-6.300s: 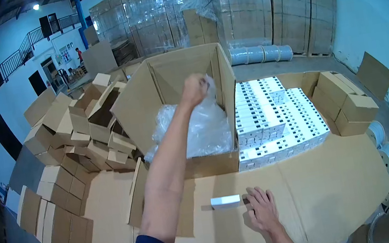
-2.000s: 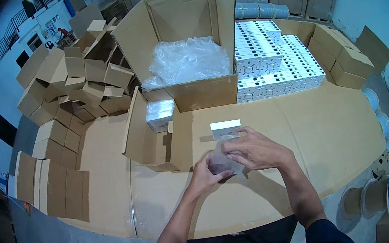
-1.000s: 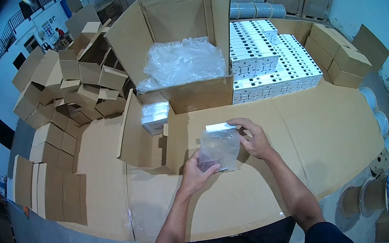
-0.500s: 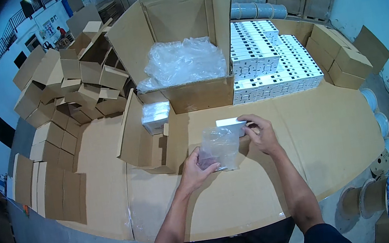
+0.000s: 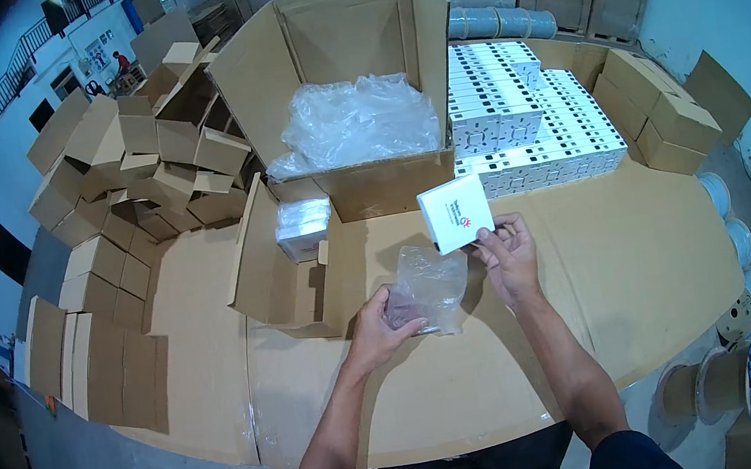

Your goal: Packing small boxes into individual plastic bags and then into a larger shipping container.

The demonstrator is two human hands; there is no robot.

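Left hand (image 5: 372, 330) hides clear bag's (image 5: 428, 287) lower-left edge.

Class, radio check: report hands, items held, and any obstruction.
Left hand gripping clear plastic bag. Right hand holding small white box above it. Nothing between them.

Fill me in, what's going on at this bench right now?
A person stands at a cardboard-covered table. Their left hand holds a clear plastic bag, and their right hand holds a small white box up just above it. Behind are a big open carton lined with plastic film, stacked white boxes to its right, and a heap of empty cartons to its left.
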